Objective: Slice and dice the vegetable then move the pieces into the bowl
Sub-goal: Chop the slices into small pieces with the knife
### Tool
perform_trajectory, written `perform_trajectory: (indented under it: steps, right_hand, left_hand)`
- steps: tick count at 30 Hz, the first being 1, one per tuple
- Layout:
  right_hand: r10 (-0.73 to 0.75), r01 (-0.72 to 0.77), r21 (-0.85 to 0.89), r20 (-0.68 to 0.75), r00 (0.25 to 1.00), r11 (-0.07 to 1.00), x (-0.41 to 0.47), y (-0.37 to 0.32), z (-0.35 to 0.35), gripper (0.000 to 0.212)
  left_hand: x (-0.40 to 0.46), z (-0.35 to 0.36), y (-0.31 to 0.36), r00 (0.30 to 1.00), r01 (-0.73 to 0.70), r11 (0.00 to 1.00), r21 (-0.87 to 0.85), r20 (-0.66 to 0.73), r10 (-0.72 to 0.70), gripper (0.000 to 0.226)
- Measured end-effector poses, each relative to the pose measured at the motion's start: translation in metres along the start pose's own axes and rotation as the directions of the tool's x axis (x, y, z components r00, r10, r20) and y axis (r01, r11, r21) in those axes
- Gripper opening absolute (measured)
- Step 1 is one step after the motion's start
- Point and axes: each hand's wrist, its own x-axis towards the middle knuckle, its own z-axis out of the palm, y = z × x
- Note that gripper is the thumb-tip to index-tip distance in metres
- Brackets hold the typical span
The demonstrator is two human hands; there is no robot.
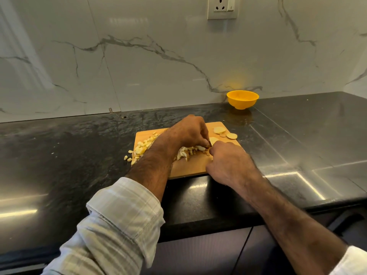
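A wooden cutting board point(190, 167) lies on the black counter. Diced pale-yellow vegetable pieces point(142, 148) are heaped on its left side, and a few have spilled onto the counter. Cut strips point(186, 152) lie in the middle. Round slices point(219, 130) sit at the board's far right corner. My left hand point(188, 132) arches over the strips, its curled fingertips holding a slice point(214, 140). My right hand point(228, 161) is curled into a fist just right of it, fingertips nearly touching the left hand's. Whatever it holds is hidden. The yellow bowl point(242, 99) stands by the wall.
The black stone counter point(79, 147) runs left and right of the board, and its front edge is just below the board. A marble-look wall with a socket point(222, 6) rises behind. One slice point(232, 136) overhangs the board's right edge.
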Motion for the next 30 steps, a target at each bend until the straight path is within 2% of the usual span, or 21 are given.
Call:
perform_trajectory:
  steps: [2, 5, 12, 16, 24, 30]
  right_hand:
    - [0.012, -0.013, 0.030, 0.011, 1.000, 0.999, 0.006, -0.002, -0.001, 0.032]
    - [0.030, -0.031, 0.083, 0.015, 0.999, 0.996, 0.009, 0.005, -0.004, 0.033]
    - [-0.002, 0.014, 0.108, -0.111, 0.994, 0.994, -0.002, 0.019, 0.006, 0.045]
    - [-0.010, 0.015, 0.074, -0.073, 0.997, 0.997, 0.001, 0.015, 0.012, 0.043]
    - [-0.006, 0.006, 0.060, 0.006, 1.000, 0.998, 0.021, 0.010, 0.000, 0.040]
    - [-0.031, 0.037, 0.073, -0.091, 0.995, 0.997, 0.010, 0.018, 0.003, 0.042]
  left_hand:
    - [0.000, 0.000, 0.002, 1.000, -0.005, 1.000, 0.013, 0.003, 0.005, 0.014]
    - [-0.001, -0.001, 0.001, 1.000, -0.008, 1.000, 0.012, 0.009, 0.008, 0.007]
    - [-0.002, -0.005, -0.006, 0.999, -0.011, 0.999, 0.037, -0.033, 0.012, 0.007]
    - [0.000, -0.003, -0.005, 0.999, -0.005, 0.996, 0.085, -0.052, 0.010, 0.004]
    - [-0.001, -0.005, -0.004, 0.999, 0.019, 0.997, 0.076, -0.038, -0.017, 0.004]
    - [-0.002, -0.005, -0.004, 0.999, 0.044, 0.998, 0.041, -0.032, -0.042, 0.008]
